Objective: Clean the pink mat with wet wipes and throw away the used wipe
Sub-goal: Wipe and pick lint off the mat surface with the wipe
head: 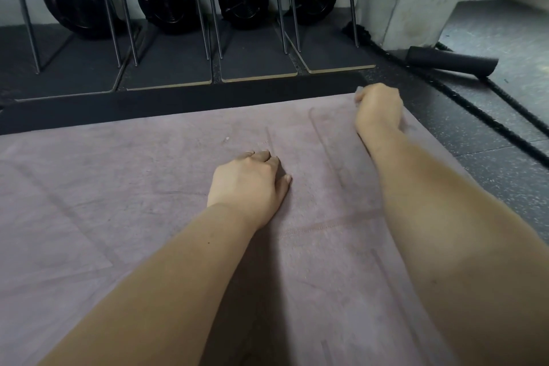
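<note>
Head view, sole view.

Item 1: mat (148, 187). Pink, flat on a dark speckled floor (481, 140), filling the frame from 9 o'clock round through 6 to 4. Faint guide lines and a stitched seam show. A small pale speck lies just beyond the left hand.

Item 2: right hand (378, 110). At 1 o'clock, on the mat's far right corner. Fingers are curled tight into a fist, knuckles up, pressing down.

Item 3: wipe (359, 91). Only a pale scrap shows at the fist's far edge; the rest is hidden under the palm.

Item 4: left hand (246, 184). At frame centre, fingers curled under, resting on the mat, holding nothing visible. It appears to brace the body.

Item 5: surroundings. Four black round housings (166, 0) stand on boards at 12 o'clock. A black rope (475, 110) and a handle (451, 61) lie at 2 o'clock. No bin is in view.

Step in hand, as judged: wiping the far right corner.

Handling notes:
- Keep the wipe flat under the palm, not balled.
- Draw strokes from the corner toward 6 o'clock in overlapping lanes.
- Lean on the left hand so the mat does not creep or ruck.
- Take in the speck, and stay off the gritty floor past the edge.
</note>
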Available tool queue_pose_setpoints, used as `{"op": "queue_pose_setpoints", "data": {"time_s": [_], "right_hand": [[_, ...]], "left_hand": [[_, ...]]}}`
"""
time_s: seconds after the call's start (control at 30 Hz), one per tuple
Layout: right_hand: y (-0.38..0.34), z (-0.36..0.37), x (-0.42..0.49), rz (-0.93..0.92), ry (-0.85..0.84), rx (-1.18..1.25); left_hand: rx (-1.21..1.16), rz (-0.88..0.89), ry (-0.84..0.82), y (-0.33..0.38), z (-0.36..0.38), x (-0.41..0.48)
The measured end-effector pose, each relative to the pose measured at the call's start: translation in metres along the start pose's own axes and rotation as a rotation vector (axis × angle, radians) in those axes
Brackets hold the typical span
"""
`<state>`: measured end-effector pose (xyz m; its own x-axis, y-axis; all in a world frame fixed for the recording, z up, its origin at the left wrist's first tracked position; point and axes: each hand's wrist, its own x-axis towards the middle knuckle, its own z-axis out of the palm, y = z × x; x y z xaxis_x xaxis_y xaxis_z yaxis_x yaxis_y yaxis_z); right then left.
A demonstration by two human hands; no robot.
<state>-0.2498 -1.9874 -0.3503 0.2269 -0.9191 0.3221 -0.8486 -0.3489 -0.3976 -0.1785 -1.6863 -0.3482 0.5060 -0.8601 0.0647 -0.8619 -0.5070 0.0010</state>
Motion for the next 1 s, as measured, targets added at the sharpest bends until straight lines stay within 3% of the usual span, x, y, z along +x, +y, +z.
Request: {"op": "queue_pose_setpoints", "data": {"time_s": [0.27,0.47,0.73,0.9,1.0], "right_hand": [[-0.087,0.026,-0.057,-0.269,-0.22,0.257],[-0.063,0.022,-0.046,-0.363,-0.17,0.169],[-0.083,0.025,-0.065,-0.262,-0.148,0.07],[-0.103,0.024,-0.084,-0.388,-0.358,0.05],[-0.085,0.016,-0.088,-0.532,-0.355,0.07]], "left_hand": [[0.0,0.004,-0.005,0.0,0.0,0.0],[0.019,0.014,-0.002,-0.001,-0.001,0.0],[0.018,0.01,-0.027,-0.001,-0.001,0.002],[0.025,0.006,-0.036,-0.001,0.001,0.003],[0.021,0.009,-0.031,0.0,0.002,0.004]]}}
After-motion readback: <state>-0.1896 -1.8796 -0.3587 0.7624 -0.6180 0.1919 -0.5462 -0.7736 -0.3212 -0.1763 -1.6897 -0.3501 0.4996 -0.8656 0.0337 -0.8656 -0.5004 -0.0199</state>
